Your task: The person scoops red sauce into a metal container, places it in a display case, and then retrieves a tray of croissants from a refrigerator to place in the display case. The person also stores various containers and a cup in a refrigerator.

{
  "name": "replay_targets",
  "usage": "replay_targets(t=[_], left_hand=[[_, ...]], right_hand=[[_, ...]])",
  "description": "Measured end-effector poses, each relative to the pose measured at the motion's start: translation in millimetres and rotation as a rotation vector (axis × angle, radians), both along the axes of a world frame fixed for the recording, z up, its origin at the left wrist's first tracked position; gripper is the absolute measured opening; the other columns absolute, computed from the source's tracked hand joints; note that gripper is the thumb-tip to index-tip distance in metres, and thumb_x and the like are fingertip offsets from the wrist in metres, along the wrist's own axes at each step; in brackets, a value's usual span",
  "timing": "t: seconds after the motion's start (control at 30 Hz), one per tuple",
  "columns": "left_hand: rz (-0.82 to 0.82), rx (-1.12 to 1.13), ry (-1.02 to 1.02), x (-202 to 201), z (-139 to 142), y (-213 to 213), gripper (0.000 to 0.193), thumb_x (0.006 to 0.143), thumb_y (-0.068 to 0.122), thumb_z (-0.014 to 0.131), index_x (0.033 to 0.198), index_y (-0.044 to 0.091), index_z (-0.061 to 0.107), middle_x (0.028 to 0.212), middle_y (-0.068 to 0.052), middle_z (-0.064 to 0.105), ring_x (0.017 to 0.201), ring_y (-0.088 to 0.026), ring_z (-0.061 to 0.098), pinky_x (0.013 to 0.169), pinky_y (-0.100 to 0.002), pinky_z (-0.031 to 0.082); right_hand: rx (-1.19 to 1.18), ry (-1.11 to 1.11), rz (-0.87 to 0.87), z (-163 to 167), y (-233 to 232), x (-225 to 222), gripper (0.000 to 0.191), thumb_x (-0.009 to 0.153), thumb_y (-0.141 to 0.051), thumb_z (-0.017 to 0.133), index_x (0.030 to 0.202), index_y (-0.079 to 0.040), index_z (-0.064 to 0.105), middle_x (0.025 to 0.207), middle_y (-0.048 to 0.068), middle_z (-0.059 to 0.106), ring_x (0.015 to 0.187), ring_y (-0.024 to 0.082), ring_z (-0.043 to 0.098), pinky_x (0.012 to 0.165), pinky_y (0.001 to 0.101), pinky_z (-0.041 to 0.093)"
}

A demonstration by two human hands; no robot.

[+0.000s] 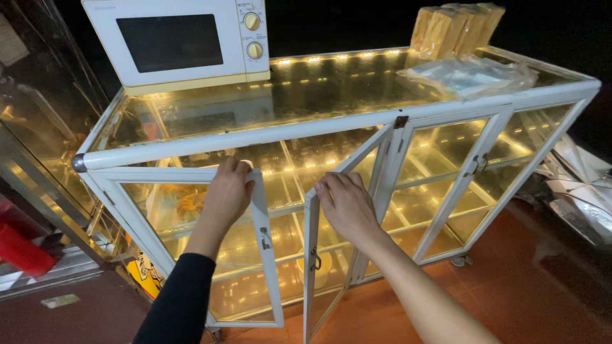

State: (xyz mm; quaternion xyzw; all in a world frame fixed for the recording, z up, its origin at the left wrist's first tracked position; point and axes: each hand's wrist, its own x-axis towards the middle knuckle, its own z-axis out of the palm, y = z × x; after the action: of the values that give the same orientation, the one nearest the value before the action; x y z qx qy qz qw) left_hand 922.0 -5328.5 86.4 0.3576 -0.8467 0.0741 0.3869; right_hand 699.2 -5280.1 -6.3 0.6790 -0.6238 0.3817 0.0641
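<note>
Tan paper packages (456, 25) stand in a row at the far right of the glass display cabinet (331, 124), w/ a crumpled clear plastic bag (472, 75) just in front; a white microwave (178, 41) sits at far left. Cabinet: white metal frame, glass panes, lit yellow inside. Left hand (226, 194) grips top of left door (255, 255); right hand (344, 204) curls over top edge of the ajar middle door (312, 267).

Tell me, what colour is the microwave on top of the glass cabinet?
The microwave is white, with a dark door window; the head view shows it.
</note>
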Motion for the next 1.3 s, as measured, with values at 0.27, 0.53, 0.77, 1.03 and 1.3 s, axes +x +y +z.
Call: replay_targets(t=[0.27, 0.53, 0.77, 1.03, 1.3], left_hand=[[0.197, -0.098, -0.332, -9.1, -10.7, -102.5, 0.017, 0.085, 0.013, 0.07, 0.101, 0.009, 0.068, 0.102, -0.011, 0.063, 0.106, -0.03, 0.059, 0.095, -0.046, 0.045], [0.066, -0.059, -0.03, 9.2, -20.3, -169.0, 0.055, 0.069, 0.022, 0.085, 0.12, 0.007, 0.069, 0.112, -0.013, 0.06, 0.111, -0.034, 0.056, 0.095, -0.048, 0.043], [0.131, -0.045, 0.034, 11.0, -20.4, -181.1, 0.053, 0.07, 0.019, 0.085, 0.12, 0.01, 0.07, 0.109, -0.011, 0.061, 0.109, -0.033, 0.056, 0.098, -0.046, 0.044], [0.406, -0.152, -0.031, 1.5, -37.1, -156.6, 0.063, 0.081, 0.007, 0.065, 0.144, 0.01, 0.058, 0.137, -0.015, 0.06, 0.137, -0.035, 0.049, 0.118, -0.051, 0.035], [0.321, 0.094, 0.129, 52.2, -136.1, -45.4, 0.058, 0.093, 0.011, 0.058, 0.149, 0.003, 0.046, 0.154, -0.021, 0.049, 0.149, -0.04, 0.04, 0.123, -0.056, 0.03]], right_hand=[[-0.127, 0.233, 0.052, -7.6, -120.3, 34.4, 0.041, 0.085, -0.037, 0.077, 0.112, -0.007, 0.07, 0.113, 0.011, 0.065, 0.117, 0.034, 0.052, 0.099, 0.0528, 0.042], [-0.247, 0.36, 0.018, -2.6, -208.5, 33.5, 0.067, 0.075, -0.041, 0.081, 0.127, -0.003, 0.063, 0.127, 0.017, 0.058, 0.128, 0.04, 0.046, 0.106, 0.0585, 0.031], [-0.133, 0.294, 0.035, -1.9, -239.8, 38.8, 0.07, 0.075, -0.039, 0.084, 0.129, -0.002, 0.06, 0.128, 0.014, 0.059, 0.124, 0.034, 0.051, 0.105, 0.051, 0.036], [-0.22, 0.303, 0.049, -7.8, -235.5, 46.4, 0.063, 0.077, -0.033, 0.081, 0.129, -0.004, 0.061, 0.128, 0.015, 0.06, 0.126, 0.034, 0.049, 0.109, 0.0518, 0.035], [0.713, -1.186, 0.823, -58.0, -168.3, 156.8, 0.04, 0.106, -0.034, 0.052, 0.137, -0.009, 0.055, 0.132, 0.009, 0.061, 0.116, 0.019, 0.063, 0.094, 0.0363, 0.051]])
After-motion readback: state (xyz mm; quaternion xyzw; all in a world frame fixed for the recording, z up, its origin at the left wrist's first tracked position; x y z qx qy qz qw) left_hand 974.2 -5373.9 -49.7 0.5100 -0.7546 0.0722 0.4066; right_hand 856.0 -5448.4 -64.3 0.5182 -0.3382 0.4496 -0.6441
